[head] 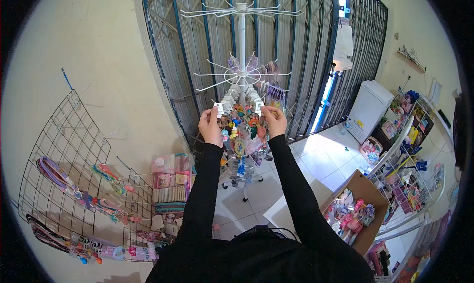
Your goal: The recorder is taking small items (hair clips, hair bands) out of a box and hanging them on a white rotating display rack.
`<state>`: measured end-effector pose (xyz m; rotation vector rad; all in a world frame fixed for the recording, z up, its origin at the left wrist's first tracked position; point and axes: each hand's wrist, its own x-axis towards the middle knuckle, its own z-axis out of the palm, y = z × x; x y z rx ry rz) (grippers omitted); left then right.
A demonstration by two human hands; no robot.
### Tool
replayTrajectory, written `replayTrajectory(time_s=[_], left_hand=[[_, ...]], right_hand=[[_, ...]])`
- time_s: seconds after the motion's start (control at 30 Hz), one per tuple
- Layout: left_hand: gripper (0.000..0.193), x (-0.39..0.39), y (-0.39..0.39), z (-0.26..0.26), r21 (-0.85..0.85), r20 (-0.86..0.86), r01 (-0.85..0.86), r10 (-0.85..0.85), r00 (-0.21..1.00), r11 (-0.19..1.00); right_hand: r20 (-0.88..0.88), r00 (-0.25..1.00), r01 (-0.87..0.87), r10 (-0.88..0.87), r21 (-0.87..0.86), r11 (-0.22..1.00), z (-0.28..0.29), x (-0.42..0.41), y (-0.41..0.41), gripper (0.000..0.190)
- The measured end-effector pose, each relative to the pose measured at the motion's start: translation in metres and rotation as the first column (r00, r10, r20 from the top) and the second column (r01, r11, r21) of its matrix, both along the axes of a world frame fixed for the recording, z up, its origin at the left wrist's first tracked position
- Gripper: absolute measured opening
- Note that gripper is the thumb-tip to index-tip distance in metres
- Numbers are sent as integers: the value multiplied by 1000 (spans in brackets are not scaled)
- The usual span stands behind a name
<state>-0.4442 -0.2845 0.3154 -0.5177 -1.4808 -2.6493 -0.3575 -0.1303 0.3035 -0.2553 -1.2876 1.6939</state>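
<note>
Straight ahead stands a white revolving display rack (pixel 242 38) with tiers of wire hooks. My left hand (pixel 210 127) pinches a white card tag (pixel 218 109) at the left of a lower tier. On the other side, my right hand (pixel 274 120) pinches another white card tag (pixel 259 108). Small colourful figure charms (pixel 233 129) hang between and below my hands; what hangs from each pinched tag is partly hidden. More white tags run in rows behind. The top tier's hooks are bare, and purple packaged items (pixel 276 94) hang at the right.
A black wire grid (pixel 66 135) with hanging accessories is on the left wall, near stacked boxes (pixel 172 179). A cardboard box (pixel 374 209) of colourful items sits at lower right beside a white table (pixel 281 212). A folding metal gate (pixel 218 35) stands behind the rack.
</note>
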Motion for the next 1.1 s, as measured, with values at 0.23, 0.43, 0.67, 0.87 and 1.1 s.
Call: replayTrajectory(time_s=[0.23, 0.43, 0.67, 0.87, 1.1], left_hand=[[11, 4, -3, 3, 17, -51, 44, -43, 998, 999], [11, 5, 0, 11, 25, -107, 95, -92, 990, 995], [9, -5, 0, 9, 0, -63, 126, -126, 990, 992], [8, -10, 3, 8, -17, -33, 160, -160, 987, 987], [9, -7, 10, 5, 2, -51, 108, -107, 993, 994]], right_hand=[[-175, 845, 524, -505, 456, 719, 14, 9, -48, 18], [60, 998, -45, 21, 436, 899, 34, -24, -74, 22], [73, 997, -15, -18, 419, 908, 25, -43, -75, 12], [90, 996, -47, 14, 371, 927, 17, -50, -69, 15], [97, 995, -55, 18, 395, 917, 15, -47, -69, 17]])
